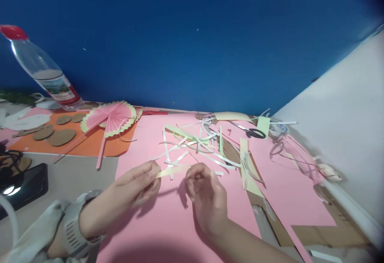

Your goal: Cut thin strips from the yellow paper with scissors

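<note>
A short pale yellow paper strip stretches between my hands, above a large pink sheet. Its left end is pinched between the thumb and fingers of my left hand. My right hand is at the strip's other end, with curled fingers; the end of the strip is hidden or blurred at the fingertips. Just beyond the hands lies a tangle of white and light green paper strips.
Black-handled scissors lie at the back right. Pink and yellow-green folded fans and cardboard discs rest on an orange sheet. A bottle stands at the back left, a phone nearer. Cardboard lies right.
</note>
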`<state>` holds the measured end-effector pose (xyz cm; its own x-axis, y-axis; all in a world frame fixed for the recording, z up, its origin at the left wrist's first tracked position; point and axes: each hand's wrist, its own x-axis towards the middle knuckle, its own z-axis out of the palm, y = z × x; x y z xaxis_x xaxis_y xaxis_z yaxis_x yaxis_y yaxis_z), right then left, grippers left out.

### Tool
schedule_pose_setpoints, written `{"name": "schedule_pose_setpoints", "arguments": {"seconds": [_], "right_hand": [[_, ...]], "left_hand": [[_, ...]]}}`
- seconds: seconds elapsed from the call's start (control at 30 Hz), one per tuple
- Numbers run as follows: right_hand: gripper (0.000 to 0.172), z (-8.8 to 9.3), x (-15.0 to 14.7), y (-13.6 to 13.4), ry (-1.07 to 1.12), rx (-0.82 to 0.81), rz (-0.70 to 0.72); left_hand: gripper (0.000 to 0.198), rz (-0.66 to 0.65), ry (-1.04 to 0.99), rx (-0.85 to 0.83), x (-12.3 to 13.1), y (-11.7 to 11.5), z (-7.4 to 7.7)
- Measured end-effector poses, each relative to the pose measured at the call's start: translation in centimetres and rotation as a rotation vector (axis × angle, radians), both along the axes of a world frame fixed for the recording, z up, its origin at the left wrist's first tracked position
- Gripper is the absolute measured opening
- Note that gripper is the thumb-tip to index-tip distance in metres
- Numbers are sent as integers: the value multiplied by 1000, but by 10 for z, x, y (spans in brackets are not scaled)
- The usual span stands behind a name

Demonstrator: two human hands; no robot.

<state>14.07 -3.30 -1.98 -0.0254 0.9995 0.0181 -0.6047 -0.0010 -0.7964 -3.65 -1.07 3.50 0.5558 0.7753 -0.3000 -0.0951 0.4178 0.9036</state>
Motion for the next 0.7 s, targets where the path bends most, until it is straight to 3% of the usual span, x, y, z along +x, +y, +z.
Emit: {"name": "schedule_pose_setpoints", "arguments": {"seconds": [0.17,0.33,0.4,0.57,0.7], "right_hand": [[33,-5,0,2,-216,0,155],[20,-7,1,-3,-432,225,69],[13,-3,1,-2,-433,243,63],[20,15,-1,-3,-385,240,114],[23,33,-3,-12,-484,305,46]], "left_hand": [[34,-32,-393,-369,17,-13,-17],[31,-82,-420,-434,26,-24,-31],[30,-97,-406,-465,27,-25,-32],[29,-116,-379,-533,28,-26,-32],[54,-206,-387,-483,28,-29,-30]]}}
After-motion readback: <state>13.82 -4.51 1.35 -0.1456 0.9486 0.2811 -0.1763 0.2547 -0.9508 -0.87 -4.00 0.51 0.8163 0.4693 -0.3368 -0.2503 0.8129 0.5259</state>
